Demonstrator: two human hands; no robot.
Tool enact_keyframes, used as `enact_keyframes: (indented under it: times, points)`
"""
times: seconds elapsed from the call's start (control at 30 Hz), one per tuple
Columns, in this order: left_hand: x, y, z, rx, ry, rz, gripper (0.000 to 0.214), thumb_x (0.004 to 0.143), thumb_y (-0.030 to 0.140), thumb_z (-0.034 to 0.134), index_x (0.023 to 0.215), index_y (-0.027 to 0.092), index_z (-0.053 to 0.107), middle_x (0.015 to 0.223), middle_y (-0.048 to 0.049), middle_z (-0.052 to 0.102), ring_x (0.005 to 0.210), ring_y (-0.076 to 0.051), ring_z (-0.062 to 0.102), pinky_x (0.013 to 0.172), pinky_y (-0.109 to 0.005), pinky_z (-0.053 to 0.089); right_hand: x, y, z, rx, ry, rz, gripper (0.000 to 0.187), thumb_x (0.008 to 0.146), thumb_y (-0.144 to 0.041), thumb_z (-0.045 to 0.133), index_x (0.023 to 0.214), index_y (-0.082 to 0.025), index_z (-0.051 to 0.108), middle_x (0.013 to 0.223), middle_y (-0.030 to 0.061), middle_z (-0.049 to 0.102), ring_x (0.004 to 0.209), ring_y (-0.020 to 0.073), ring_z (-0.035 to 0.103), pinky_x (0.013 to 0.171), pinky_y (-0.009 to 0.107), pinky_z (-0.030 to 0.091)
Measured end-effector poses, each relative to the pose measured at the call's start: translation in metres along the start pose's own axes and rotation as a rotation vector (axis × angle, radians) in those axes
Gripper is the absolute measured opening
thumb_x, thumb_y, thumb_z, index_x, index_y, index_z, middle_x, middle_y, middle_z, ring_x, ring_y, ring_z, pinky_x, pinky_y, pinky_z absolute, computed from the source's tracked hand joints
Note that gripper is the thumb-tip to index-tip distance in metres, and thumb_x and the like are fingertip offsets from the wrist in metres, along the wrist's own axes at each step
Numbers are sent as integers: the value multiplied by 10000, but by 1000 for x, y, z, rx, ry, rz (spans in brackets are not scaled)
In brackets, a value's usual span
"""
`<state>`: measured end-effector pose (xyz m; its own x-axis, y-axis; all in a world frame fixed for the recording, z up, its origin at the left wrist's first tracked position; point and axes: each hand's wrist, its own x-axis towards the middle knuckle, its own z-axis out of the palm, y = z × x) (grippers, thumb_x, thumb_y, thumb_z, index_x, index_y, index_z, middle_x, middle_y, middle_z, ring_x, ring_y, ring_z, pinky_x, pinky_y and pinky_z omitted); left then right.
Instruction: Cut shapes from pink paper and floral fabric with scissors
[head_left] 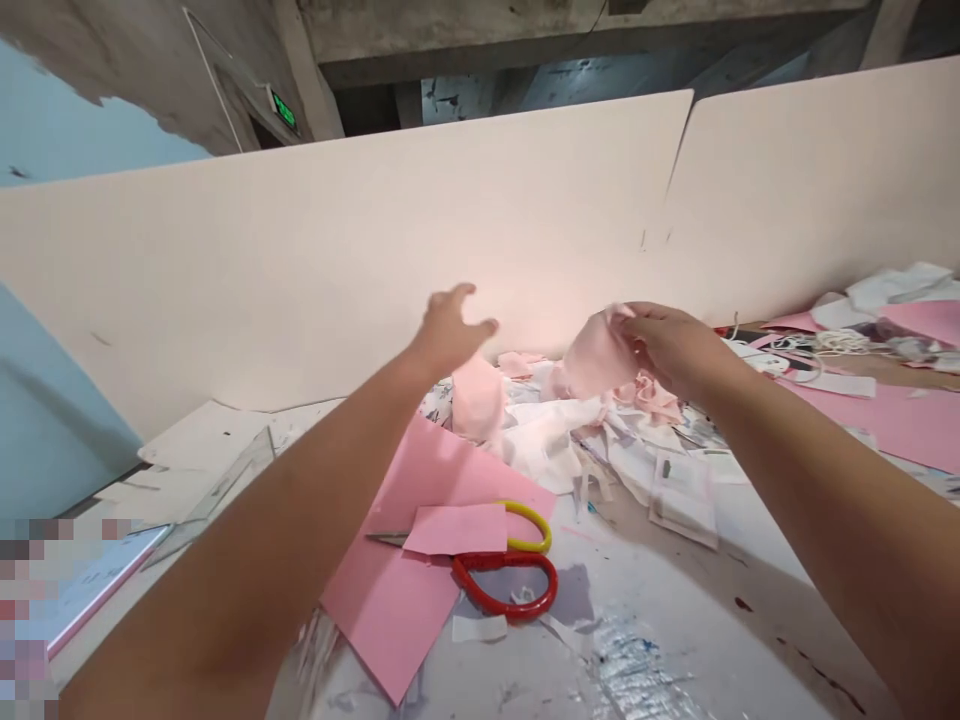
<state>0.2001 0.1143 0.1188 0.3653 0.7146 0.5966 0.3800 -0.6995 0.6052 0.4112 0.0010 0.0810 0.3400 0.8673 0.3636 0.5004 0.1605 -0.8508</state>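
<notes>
My right hand (667, 345) pinches a thin piece of pale pink fabric (598, 352) by its upper edge, raised over a heap of scraps. Fingers apart and holding nothing, my left hand (454, 330) hovers above the heap's left side. Below it stands a peach-pink piece of cloth (478, 398), with white cloth scraps (544, 445) beside it. Nearer to me lie scissors (506, 590) with one red and one yellow handle loop. A small pink paper piece (457, 528) covers part of their blades, and a larger pink sheet (405, 610) lies underneath.
A pale partition panel (300, 260) closes off the back of the table. At the right are pink sheets (900, 420), white cord (840, 343) and more scraps. A clear ruler-like plate (232, 480) and a pink-edged tablet-like device (105, 590) lie at the left.
</notes>
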Motion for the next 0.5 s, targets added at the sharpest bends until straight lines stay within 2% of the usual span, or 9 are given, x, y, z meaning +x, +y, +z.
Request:
enact_keyframes:
  times: [0.07, 0.1, 0.17, 0.23, 0.33, 0.4, 0.5]
  points:
    - [-16, 5, 18, -169, -318, -9, 588, 638, 442, 618, 1166, 240, 455, 1249, -113, 417, 1086, -253, 447, 841, -330, 372, -5, -9, 7, 160, -112, -11, 146, 748, -289, 433, 827, -197, 516, 777, 37, 541, 690, 145, 510, 643, 261, 427]
    - [-24, 8, 25, -254, -438, -34, 644, 634, 468, 618, 1201, 236, 418, 1235, -127, 435, 1068, -251, 465, 813, -321, 390, -7, -12, 11, 243, -167, -12, 129, 744, -270, 447, 816, -195, 523, 785, 35, 549, 695, 139, 519, 670, 262, 435]
    - [-36, 13, 35, -340, -540, -101, 689, 623, 465, 632, 1222, 232, 382, 1188, -135, 471, 960, -231, 528, 733, -306, 421, -11, -17, 16, 375, -272, 19, 108, 749, -266, 481, 811, -193, 531, 788, 27, 552, 696, 128, 528, 700, 267, 442]
    - [-42, 14, 38, -348, -497, -154, 620, 624, 396, 645, 1169, 215, 411, 1005, -101, 557, 752, -171, 565, 633, -280, 426, -12, -17, 19, 419, -286, 47, 118, 739, -295, 540, 781, -184, 534, 756, 21, 542, 665, 118, 521, 658, 258, 440]
    - [-42, 7, 29, -304, -406, -144, 251, 656, 309, 602, 860, 182, 529, 690, -8, 551, 553, -102, 496, 548, -240, 390, -10, -10, 16, 268, -192, 52, 217, 706, -359, 604, 678, -167, 507, 634, 2, 488, 554, 87, 452, 530, 222, 385]
    - [-42, 0, 19, -286, -409, -125, 142, 681, 306, 566, 684, 176, 508, 610, 13, 517, 524, -91, 466, 526, -229, 367, -7, -4, 14, 191, -200, 52, 254, 696, -375, 614, 632, -168, 483, 562, -21, 434, 502, 71, 393, 487, 216, 341]
    - [-44, -10, 4, -275, -390, -135, 146, 683, 302, 561, 640, 177, 498, 601, 18, 496, 512, -88, 443, 513, -234, 351, -4, 2, 15, 179, -291, 66, 207, 695, -346, 605, 648, -174, 501, 598, -11, 478, 546, 85, 443, 510, 222, 353]
